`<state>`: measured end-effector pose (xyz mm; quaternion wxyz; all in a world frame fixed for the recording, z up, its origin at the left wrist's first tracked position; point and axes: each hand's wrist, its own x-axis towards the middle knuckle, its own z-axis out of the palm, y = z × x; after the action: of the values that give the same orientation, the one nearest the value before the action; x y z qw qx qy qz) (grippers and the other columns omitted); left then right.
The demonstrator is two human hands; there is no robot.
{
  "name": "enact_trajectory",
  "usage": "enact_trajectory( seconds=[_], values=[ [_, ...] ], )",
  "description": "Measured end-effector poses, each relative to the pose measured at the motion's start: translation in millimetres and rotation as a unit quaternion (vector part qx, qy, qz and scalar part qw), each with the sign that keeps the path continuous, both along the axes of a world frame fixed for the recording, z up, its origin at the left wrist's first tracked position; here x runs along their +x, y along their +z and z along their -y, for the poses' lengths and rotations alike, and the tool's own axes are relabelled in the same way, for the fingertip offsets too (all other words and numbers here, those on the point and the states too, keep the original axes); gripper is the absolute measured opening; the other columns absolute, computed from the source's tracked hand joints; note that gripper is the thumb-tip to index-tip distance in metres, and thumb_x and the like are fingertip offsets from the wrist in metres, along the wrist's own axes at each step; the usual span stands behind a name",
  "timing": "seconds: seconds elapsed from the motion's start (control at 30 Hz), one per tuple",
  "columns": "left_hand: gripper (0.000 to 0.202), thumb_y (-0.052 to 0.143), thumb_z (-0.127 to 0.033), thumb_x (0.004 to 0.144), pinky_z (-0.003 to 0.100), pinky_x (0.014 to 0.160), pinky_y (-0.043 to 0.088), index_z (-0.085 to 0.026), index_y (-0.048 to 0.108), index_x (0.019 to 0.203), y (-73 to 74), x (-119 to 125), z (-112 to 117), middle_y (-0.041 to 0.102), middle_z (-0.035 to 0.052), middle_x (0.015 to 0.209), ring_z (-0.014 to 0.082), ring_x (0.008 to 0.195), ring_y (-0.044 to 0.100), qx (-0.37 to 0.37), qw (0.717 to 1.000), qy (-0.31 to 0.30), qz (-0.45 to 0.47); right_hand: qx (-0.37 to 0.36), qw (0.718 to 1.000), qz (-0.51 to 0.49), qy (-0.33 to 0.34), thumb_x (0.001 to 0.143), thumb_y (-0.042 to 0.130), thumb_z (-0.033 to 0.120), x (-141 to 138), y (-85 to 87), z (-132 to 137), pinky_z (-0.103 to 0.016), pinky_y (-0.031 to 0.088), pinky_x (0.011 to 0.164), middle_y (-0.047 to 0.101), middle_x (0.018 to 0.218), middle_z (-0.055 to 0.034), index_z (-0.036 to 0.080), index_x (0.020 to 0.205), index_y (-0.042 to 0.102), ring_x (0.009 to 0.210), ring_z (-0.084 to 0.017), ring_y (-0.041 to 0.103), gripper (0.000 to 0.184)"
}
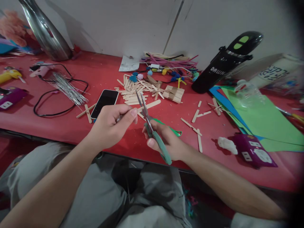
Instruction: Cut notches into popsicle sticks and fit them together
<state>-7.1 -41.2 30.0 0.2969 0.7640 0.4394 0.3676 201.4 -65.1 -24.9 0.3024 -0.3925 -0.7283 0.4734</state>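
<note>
Left hand [111, 126]: thumb and forefinger pinch wooden stick [154, 104].
Right hand [174, 144]: wrapped around scissors [157, 139]; blades parted.
Stick location: at the blades, between front edge of worktop [133, 144] and stick pile [129, 88].

Soft, muted light; dark blur at right edge.

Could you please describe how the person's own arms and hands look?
The left hand and right hand wear no gloves, and the bare forearms show no watch or bracelet. Pale grey cloth shows near the right elbow, possibly a sleeve.
</note>
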Motion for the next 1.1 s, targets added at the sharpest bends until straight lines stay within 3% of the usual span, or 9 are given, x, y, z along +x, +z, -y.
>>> enact_trajectory(
  seconds=[0.23,0.63,1.1],
  values=[
    [0.032,0.05,-0.03,0.089,0.022,0.039,0.019,-0.017,0.056,0.061,1.2,0.0,0.3,0.031,-0.0069,0.045,0.0059,0.041,0.027,0.001,1.0,-0.013,-0.003,0.008,1.0,-0.009,-0.006,0.084,0.056,0.069,-0.4,-1.5,1.5,-0.031,0.043,0.064,0.053,0.084,-0.0034,0.019,0.094,0.05,0.07,-0.015,0.049,0.051],
    [0.033,0.05,-0.032,0.088,0.022,0.039,0.021,-0.018,0.056,0.059,1.1,-1.6,-3.1,0.033,-0.0056,0.044,0.0066,0.042,0.028,-0.039,0.999,-0.019,0.01,0.06,0.997,0.036,-0.035,0.091,0.056,0.051,-5.6,3.4,2.1,-0.031,0.04,0.062,0.048,0.075,-0.0003,0.021,0.08,0.044,0.067,-0.014,0.046,0.034],
    [0.034,0.05,-0.034,0.088,0.022,0.038,0.021,-0.018,0.058,0.059,1.2,-1.4,-3.6,0.033,-0.0057,0.044,0.0067,0.041,0.029,-0.044,0.999,-0.015,0.002,0.103,0.992,0.054,-0.038,0.093,0.055,0.048,-4.8,0.0,1.1,-0.03,0.039,0.063,0.049,0.076,-0.0001,0.02,0.08,0.045,0.065,-0.014,0.046,0.032]
  ],
)
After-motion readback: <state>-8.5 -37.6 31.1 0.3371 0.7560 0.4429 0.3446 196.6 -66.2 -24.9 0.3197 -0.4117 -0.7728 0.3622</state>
